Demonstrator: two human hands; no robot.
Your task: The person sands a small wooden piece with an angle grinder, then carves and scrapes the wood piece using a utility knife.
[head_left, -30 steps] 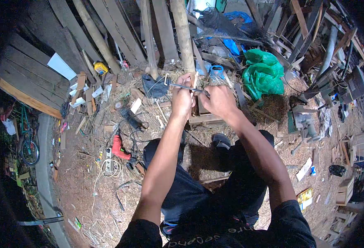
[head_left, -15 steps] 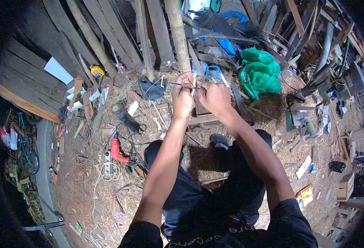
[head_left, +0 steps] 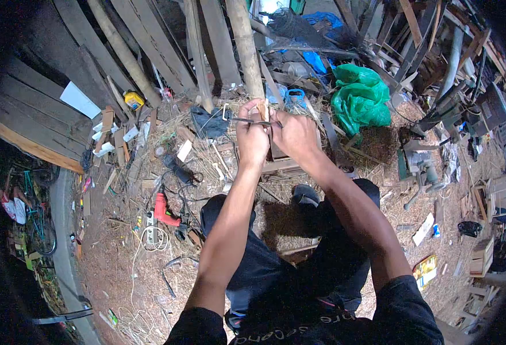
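Observation:
My left hand (head_left: 251,141) is closed around a small, pale brown piece of wood (head_left: 264,109), whose upper end sticks up past the fingers. My right hand (head_left: 300,137) is closed on a thin dark blade (head_left: 255,122), which lies sideways across the wood and points left past my left hand. The right fingers hide the blade's handle end, so its exact kind is unclear. Both hands meet in front of me, above a wooden block (head_left: 280,152) low between my feet.
A red power drill (head_left: 164,210) and a coiled white cord (head_left: 153,238) lie on the shaving-covered ground at left. A green plastic bag (head_left: 361,98) sits beyond my right hand. Planks and a wooden pole (head_left: 243,43) stand ahead. A bench vise-like metal tool (head_left: 424,171) is at right.
The blade has shifted slightly left across the wood and now lies at a different slant. Both hands stay close together, still gripping.

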